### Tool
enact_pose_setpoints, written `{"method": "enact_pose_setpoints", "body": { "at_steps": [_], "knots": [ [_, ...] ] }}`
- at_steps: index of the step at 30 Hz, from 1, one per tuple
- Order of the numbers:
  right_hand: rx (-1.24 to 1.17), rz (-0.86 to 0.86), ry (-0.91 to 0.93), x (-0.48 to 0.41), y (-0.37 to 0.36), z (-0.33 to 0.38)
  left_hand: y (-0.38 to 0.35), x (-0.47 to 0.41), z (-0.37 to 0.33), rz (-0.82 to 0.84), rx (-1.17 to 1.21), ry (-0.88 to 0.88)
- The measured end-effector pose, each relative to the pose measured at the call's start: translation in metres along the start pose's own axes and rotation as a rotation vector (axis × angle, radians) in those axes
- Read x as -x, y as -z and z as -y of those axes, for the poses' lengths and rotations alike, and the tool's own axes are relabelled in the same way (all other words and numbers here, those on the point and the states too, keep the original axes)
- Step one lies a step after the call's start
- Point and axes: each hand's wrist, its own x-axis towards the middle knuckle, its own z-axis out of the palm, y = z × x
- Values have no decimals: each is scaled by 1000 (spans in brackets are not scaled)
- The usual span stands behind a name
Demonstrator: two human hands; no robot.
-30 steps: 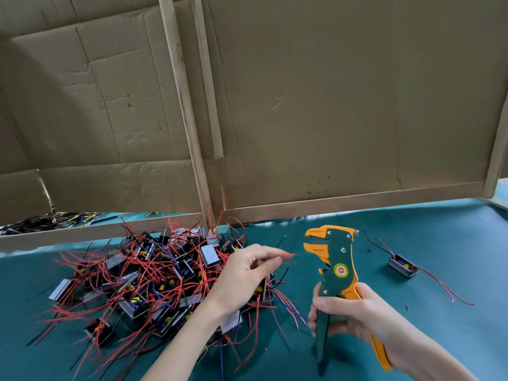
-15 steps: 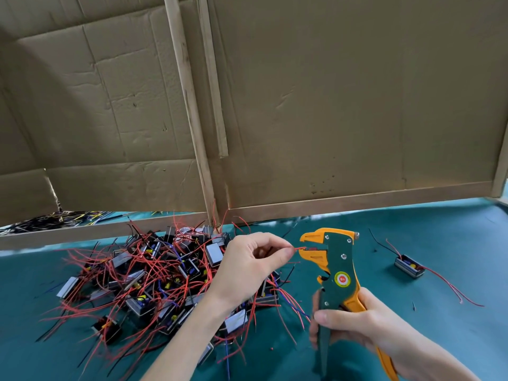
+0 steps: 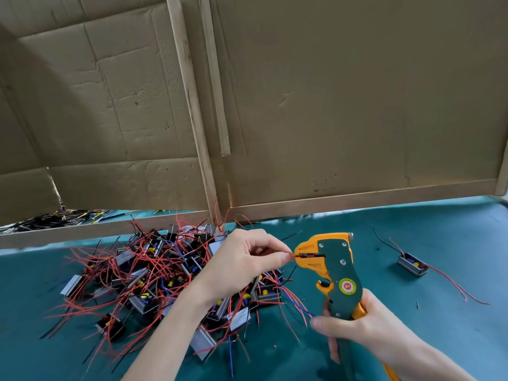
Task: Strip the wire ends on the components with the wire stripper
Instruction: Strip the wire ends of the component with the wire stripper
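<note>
On green mat [image 3: 453,339], left side: heap of components [image 3: 154,279], red wires tangled throughout. Over heap's right edge, left hand [image 3: 242,262], thumb and forefinger pinching red wire end [image 3: 293,254], tip poked between orange jaws of wire stripper [image 3: 335,273]. Stripper upright, head facing left. Right hand [image 3: 365,328] wrapped round its handles low down. Far right: lone component [image 3: 412,264] on mat, well apart, leads trailing. Cardboard wall [image 3: 330,105] behind.
</note>
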Motion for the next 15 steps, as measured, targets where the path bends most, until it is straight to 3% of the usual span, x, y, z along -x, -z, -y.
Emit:
{"method": "enact_pose_setpoints", "body": {
  "at_steps": [4,8,11,15],
  "knots": [
    [-124,-141,-101,-3,-10,-12,-4,-2,7,-26,-26,48],
    [-454,100,-255,-4,-7,-8,-10,-3,10,-77,-50,87],
    [-717,77,-287,-9,-3,-9,-4,-8,-4,-268,-59,-3],
    [-838,-13,-338,-14,4,-14,-17,-39,-49,-444,321,-116]
  ]
}}
